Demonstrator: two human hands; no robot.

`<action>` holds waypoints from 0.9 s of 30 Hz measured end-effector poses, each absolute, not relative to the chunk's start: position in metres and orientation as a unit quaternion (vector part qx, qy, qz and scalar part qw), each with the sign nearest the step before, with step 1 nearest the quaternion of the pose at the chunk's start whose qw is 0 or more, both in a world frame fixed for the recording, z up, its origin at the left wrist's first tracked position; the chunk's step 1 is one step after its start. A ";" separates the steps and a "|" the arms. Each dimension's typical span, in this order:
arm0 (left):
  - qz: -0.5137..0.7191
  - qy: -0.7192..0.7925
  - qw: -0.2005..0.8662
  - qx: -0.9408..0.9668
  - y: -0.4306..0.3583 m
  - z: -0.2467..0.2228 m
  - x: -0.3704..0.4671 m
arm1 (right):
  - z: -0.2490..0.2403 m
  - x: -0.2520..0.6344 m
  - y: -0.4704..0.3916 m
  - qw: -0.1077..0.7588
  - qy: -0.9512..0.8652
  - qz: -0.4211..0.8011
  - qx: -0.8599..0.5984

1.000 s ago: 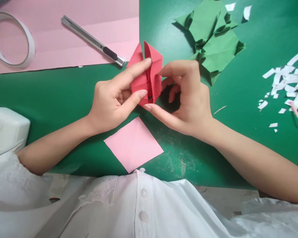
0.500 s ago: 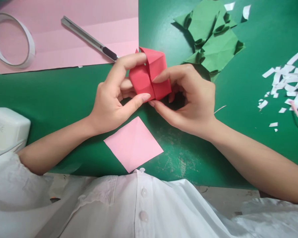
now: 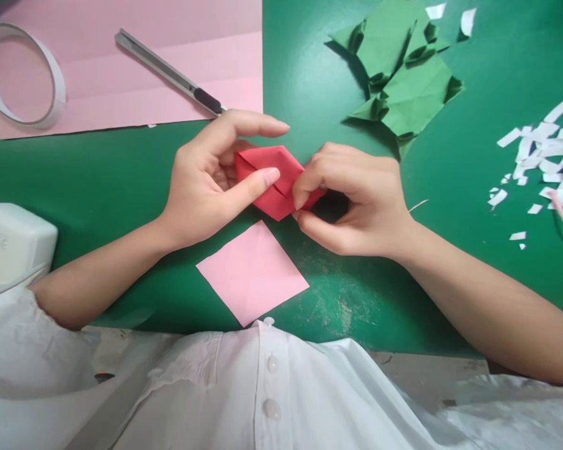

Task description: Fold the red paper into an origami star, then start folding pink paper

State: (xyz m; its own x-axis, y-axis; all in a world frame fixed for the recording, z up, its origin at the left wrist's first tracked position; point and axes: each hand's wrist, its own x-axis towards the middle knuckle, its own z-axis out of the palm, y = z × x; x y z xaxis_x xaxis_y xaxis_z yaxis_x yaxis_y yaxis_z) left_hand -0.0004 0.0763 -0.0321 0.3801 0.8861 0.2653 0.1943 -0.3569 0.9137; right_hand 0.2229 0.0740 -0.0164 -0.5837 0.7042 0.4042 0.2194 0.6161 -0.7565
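Observation:
A folded red paper piece is held between both hands above the green table. My left hand has its thumb across the top face of the red paper, its index finger stretched out above, and the other fingers partly hidden behind. My right hand pinches the lower right edge between thumb and index finger. Just below, a pink paper square with a faint crease lies flat, turned like a diamond.
A large pink sheet bears a white tape ring and a box cutter. Folded green paper pieces lie at the upper right, with white paper scraps beyond. A white box-like object sits at the left.
The red paper has turned and come slightly lower, showing a different face. My left thumb now lies further over it, and my left index finger has come off its top edge.

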 end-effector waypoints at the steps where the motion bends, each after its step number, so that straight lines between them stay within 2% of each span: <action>1: 0.410 0.374 0.422 0.717 0.077 -0.031 -0.001 | -0.016 0.223 0.074 0.364 -0.821 0.338 -0.282; 9: 0.480 0.328 0.388 0.715 0.080 -0.026 0.001 | -0.019 0.224 0.075 0.382 -0.777 0.374 -0.332; 16: 0.464 0.333 0.397 0.719 0.082 -0.031 -0.003 | -0.023 0.221 0.068 0.387 -0.696 0.429 -0.427; 21: 0.454 0.353 0.402 0.713 0.082 -0.033 -0.002 | -0.021 0.220 0.067 0.392 -0.703 0.388 -0.450; 27: 0.370 0.423 0.412 0.717 0.073 -0.014 0.004 | -0.021 0.221 0.068 0.387 -0.732 0.352 -0.437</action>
